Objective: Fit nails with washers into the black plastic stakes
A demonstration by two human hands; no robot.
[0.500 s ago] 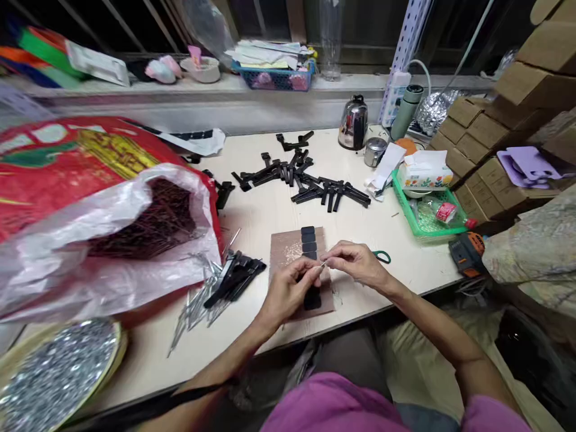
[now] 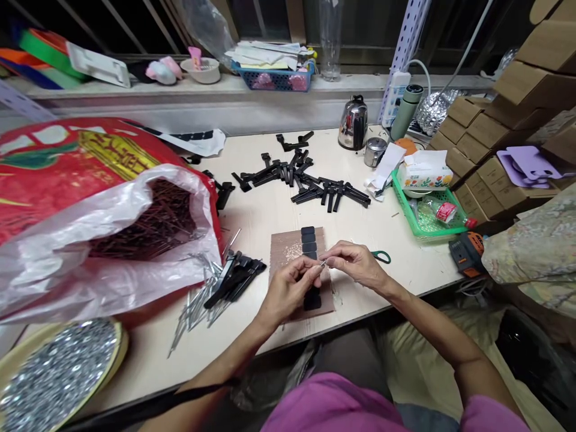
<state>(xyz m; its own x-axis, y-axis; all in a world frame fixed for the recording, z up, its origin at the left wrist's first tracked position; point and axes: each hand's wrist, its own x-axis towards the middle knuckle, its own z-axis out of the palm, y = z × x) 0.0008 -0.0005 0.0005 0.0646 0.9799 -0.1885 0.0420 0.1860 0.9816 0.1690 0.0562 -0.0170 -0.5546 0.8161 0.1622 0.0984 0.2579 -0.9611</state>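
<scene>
**A:** What are the hands up to?

**B:** The left hand (image 2: pixel 288 294) and the right hand (image 2: pixel 357 264) are both closed to a pinch, fingertips meeting above a brown board (image 2: pixel 283 252). Between them is a thin metal pin (image 2: pixel 322 263), though the fingers hide most of it.

**A:** How would that pin handle?

**B:** It looks light, stiff and probably slippery, being smooth metal. It seems too fine for a whole-hand grip, so fingertips close to its end look like the surest hold.

**A:** What's right around the hands?

**B:** On the board, a column of small black pads (image 2: pixel 308 240) runs up from the fingers, and another black pad (image 2: pixel 312 302) sits below the left hand. Green-handled scissors (image 2: pixel 381 257) lie just beside the right hand.

**A:** And further out?

**B:** Left of the board are loose metal nails (image 2: pixel 193 309) and black strips (image 2: pixel 234 279). At upper centre lies a heap of black pieces (image 2: pixel 297 174). A red woven bag (image 2: pixel 36 186) at the left holds a clear plastic bag (image 2: pixel 135 282) of dark pins (image 2: pixel 153 222), and a round tray of metal bits (image 2: pixel 58 372) sits at lower left.
</scene>
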